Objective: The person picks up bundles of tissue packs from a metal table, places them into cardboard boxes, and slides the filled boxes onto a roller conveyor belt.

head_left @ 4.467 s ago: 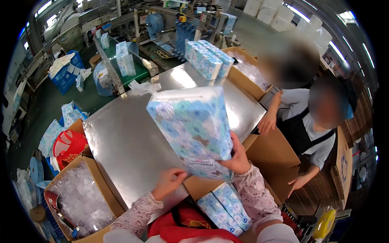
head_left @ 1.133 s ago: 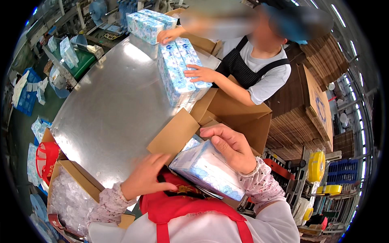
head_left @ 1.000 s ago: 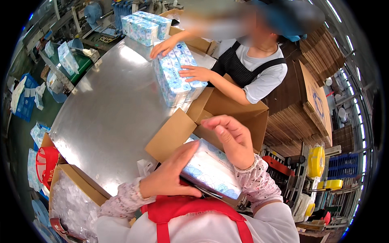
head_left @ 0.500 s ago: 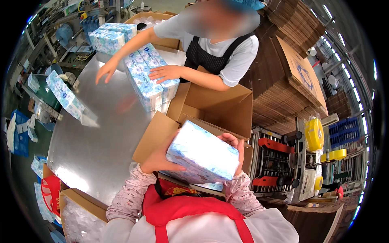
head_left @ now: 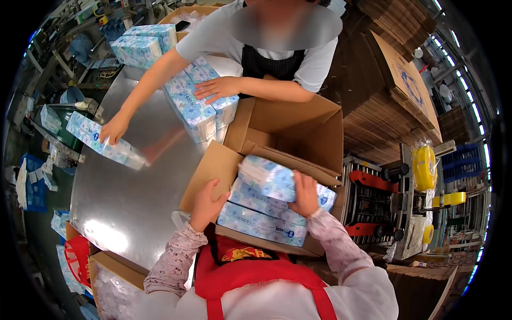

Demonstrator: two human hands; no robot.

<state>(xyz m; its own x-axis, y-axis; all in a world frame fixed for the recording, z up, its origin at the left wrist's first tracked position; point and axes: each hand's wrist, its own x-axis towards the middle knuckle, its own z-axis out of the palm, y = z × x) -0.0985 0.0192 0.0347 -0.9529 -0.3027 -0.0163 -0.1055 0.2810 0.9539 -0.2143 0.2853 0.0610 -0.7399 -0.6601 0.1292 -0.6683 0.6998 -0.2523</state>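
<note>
The steel table (head_left: 133,176) had bare room left of the open carton (head_left: 290,133), whose near flap met its edge. The tissue pack (head_left: 269,178), held chest-high half a second earlier, had dropped onto the packs stacked inside. Your right hand (head_left: 305,193) lay flat, fingers closed over it; your left hand (head_left: 207,205) gripped the flap.

Three tissue packs (head_left: 266,205) fill the open carton (head_left: 290,133) (perhaps more beneath), four hands (head_left: 304,194) at work.
</note>
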